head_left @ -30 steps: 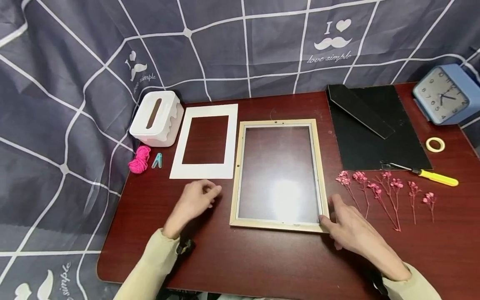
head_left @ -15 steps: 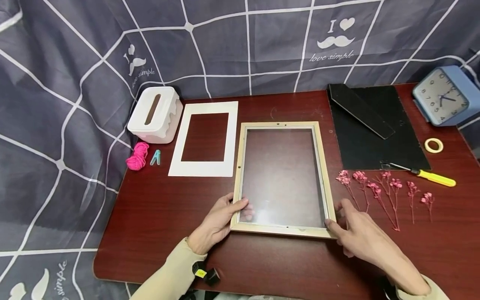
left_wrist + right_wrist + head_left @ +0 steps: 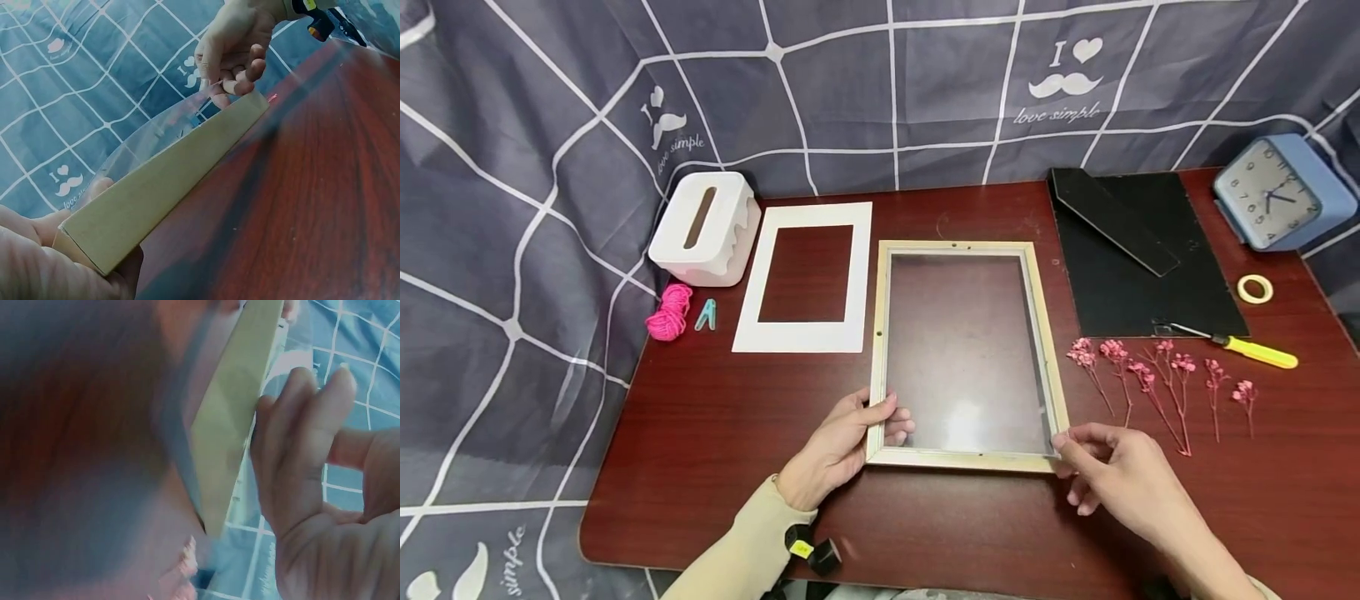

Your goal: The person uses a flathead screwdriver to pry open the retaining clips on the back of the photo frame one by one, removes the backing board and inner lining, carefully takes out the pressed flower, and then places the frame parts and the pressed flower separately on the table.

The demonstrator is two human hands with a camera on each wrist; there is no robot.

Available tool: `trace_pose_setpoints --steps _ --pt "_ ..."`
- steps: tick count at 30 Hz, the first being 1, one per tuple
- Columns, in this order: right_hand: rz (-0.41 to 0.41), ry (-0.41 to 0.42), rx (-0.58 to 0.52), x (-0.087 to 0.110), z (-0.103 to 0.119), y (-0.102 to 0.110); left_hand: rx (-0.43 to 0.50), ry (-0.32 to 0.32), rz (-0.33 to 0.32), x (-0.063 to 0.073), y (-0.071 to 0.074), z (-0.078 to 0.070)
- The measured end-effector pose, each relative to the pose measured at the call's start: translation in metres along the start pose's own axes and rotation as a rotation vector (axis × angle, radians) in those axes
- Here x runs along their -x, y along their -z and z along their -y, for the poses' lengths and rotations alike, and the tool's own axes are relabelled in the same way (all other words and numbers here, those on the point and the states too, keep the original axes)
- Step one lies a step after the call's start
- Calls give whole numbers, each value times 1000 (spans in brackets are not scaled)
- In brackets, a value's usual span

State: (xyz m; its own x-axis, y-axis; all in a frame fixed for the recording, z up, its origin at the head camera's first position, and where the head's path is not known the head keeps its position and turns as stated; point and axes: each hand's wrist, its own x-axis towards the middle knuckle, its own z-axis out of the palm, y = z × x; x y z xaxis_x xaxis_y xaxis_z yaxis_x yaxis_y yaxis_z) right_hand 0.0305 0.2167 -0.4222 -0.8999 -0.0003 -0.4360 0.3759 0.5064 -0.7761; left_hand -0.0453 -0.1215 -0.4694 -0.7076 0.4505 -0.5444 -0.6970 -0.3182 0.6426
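In the head view my left hand (image 3: 835,442) grips the lower left corner of a pale wooden picture frame (image 3: 1045,333), thumb on top and fingertips showing through the clear pane from beneath. A clear plastic sheet (image 3: 958,350) fills the frame's opening. At the lower right corner, the thumb and fingers of my right hand (image 3: 1123,475) pinch the edge of this sheet. From the left wrist, the clear sheet (image 3: 150,140) bows up above the frame's side (image 3: 156,181) towards the right hand (image 3: 234,56). The frame's near end is tilted up off the table.
A white mat board (image 3: 797,337) lies left of the frame, near a tissue box (image 3: 703,229), pink yarn (image 3: 668,312) and a teal clip (image 3: 706,315). Rightward are a black backing board (image 3: 1120,300), pink dried flowers (image 3: 1165,375), a yellow-handled screwdriver (image 3: 1258,352), tape roll (image 3: 1255,289) and clock (image 3: 1273,196).
My left hand has moved from the bare table to grip the frame's lower left corner. The frame's near end has risen slightly, and my right hand has shifted to pinch the sheet's corner.
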Motion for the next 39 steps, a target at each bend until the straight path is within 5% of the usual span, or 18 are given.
trace_pose_setpoints --steps 7,14,18,23,26,29,33,39 --pt "-52 -21 -427 -5 -6 -14 -47 -27 -21 0 -3 3" --pt "-219 92 -613 1 -9 -23 -143 -43 -56 -1 -3 6" --pt "-332 161 -691 5 -13 -10 -289 -58 -81 0 0 5" --pt "-438 201 -730 1 -17 25 -636 -100 -162 12 7 -2" --pt "-489 237 -674 -12 -12 52 -830 -117 -171 23 14 -10" --pt "-522 230 -446 -32 -1 84 -936 -104 -140 35 20 -14" --pt "-511 211 -148 -63 22 128 -968 -45 -73 47 27 -12" --pt "-388 230 135 -122 67 181 -1032 18 -50 58 31 -7"
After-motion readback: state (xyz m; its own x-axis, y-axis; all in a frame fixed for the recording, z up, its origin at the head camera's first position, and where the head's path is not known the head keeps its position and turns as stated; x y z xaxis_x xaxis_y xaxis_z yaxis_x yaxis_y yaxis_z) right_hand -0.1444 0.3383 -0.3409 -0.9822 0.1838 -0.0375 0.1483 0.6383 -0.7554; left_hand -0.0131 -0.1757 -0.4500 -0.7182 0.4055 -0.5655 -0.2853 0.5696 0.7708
